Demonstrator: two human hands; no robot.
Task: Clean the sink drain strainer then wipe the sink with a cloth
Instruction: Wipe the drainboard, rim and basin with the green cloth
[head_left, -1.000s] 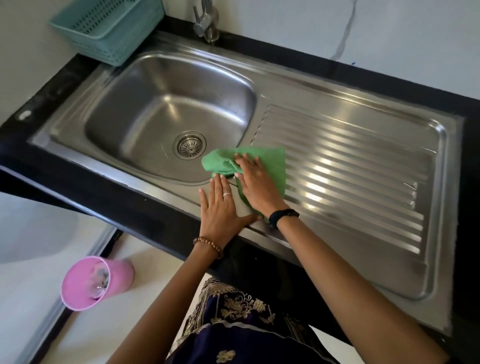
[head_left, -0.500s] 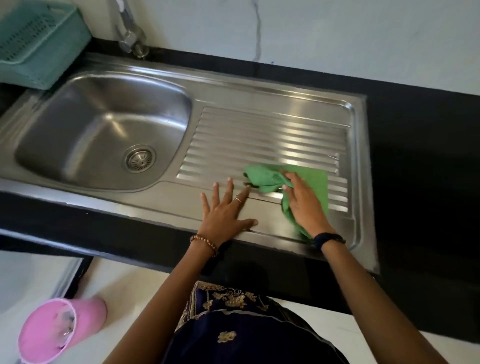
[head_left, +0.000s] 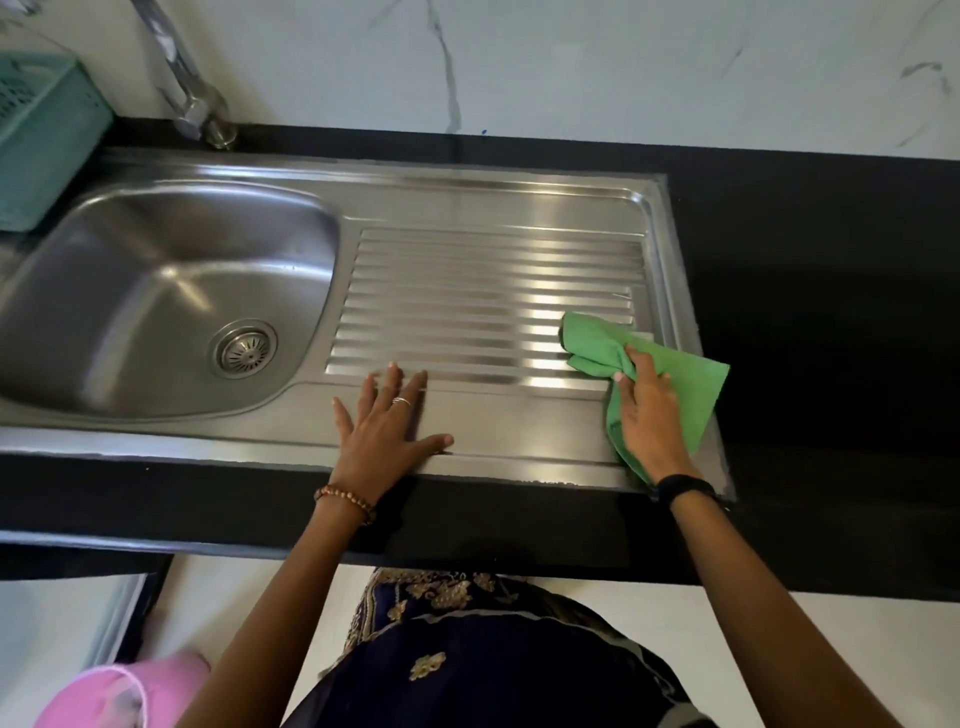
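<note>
Showing, left to right:
Basket: a teal basket at the surface's back-left corner.
Tap: a steel tap at the back edge, behind the sink.
Drain strainer: the drain strainer seated in the basin floor.
Left hand: the left hand flat on the front rim, fingers straight and spread, grip holding nothing.
Drainboard: a ribbed drainboard right of the basin.
Right hand: the right hand, fingers curled into the cloth.
Cloth: the green cloth at the drainboard's front-right corner, overhanging the dark surface.
</note>
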